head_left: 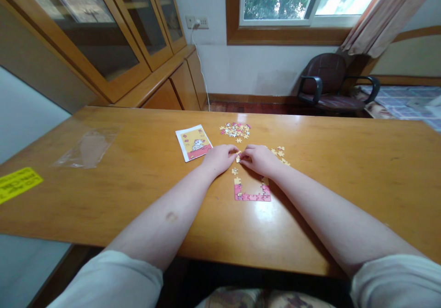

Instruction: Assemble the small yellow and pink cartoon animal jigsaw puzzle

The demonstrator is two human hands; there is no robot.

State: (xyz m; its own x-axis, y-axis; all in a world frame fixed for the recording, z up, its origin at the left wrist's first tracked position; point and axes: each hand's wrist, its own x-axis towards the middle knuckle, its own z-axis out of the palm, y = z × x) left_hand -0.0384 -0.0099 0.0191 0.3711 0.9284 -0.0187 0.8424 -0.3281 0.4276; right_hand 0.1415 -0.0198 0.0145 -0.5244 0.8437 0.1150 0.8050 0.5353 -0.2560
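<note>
My left hand (221, 158) and my right hand (261, 160) meet at the middle of the table, fingertips pinched around small yellow jigsaw puzzle pieces (238, 158). The fingers partly hide these pieces, so I cannot tell how they join. Just below lies a loose yellow puzzle piece (234, 171). Nearer to me is a partly joined puzzle border (253, 197), pink along the bottom, with yellow pieces up its sides. My right hand and forearm cover some of its right side. Several yellow puzzle pieces (280, 152) lie to the right of my right hand.
A pile of mixed puzzle pieces (236, 129) lies beyond my hands. To the left is a picture card (195, 143) with a white cartoon figure. A clear plastic bag (89, 147) and a yellow label (19, 184) are on the wooden table (138, 188) further left.
</note>
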